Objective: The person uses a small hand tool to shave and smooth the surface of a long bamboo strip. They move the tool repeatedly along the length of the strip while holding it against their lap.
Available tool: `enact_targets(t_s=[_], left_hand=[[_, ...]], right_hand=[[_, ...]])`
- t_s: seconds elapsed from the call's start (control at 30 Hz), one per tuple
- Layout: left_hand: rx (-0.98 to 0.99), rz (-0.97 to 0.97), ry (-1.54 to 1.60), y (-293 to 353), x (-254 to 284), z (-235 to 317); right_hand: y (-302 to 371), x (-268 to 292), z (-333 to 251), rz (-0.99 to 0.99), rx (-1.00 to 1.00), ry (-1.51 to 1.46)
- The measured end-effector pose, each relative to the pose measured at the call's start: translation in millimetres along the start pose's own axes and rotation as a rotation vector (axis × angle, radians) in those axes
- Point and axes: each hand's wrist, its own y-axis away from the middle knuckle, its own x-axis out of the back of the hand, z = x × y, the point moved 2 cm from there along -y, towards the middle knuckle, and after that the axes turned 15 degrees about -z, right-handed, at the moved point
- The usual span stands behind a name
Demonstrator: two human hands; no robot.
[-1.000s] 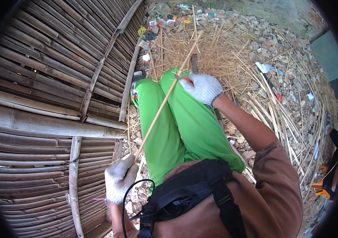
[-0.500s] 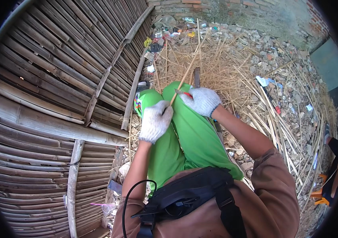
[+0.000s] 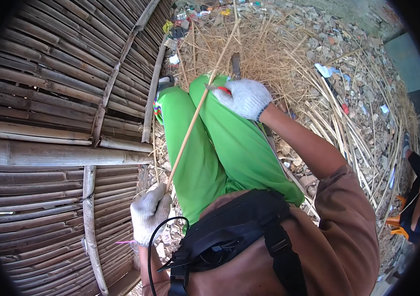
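Trousers: I am using the smooth green trousers (image 3: 242, 155) as my landmark.
Strip: a slender, straight tan strip (image 3: 190, 129) is slanting across the trousers and past their knees.
Left hand: in ribbed pale knit, the left hand (image 3: 150, 212) is sitting left of the trousers, fingers wrapping snugly round the strip's lower end.
Right hand: at the trousers' right knee, the gloved right hand (image 3: 247, 98) is clasping a red-handled knife (image 3: 225, 90), fingers closing tightly, metal blade meeting the strip.
Straw: brittle, tangled straw (image 3: 274, 52) is lying beyond the trousers.
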Motion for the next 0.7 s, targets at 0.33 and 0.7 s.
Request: enact_targets(t_s=[0.33,0.7], left_hand=[[0.134,-0.127,0.192,25.0,29.7,-8.8],[-0.100,-0.089,0.324,-172.4,-32.5,23.3]], right_hand=[[-2.2,-1.1,0.5,0.026,0.021,-0.050],[-9.8,1.6,-9.7,-0.019,0.047,0.012]])
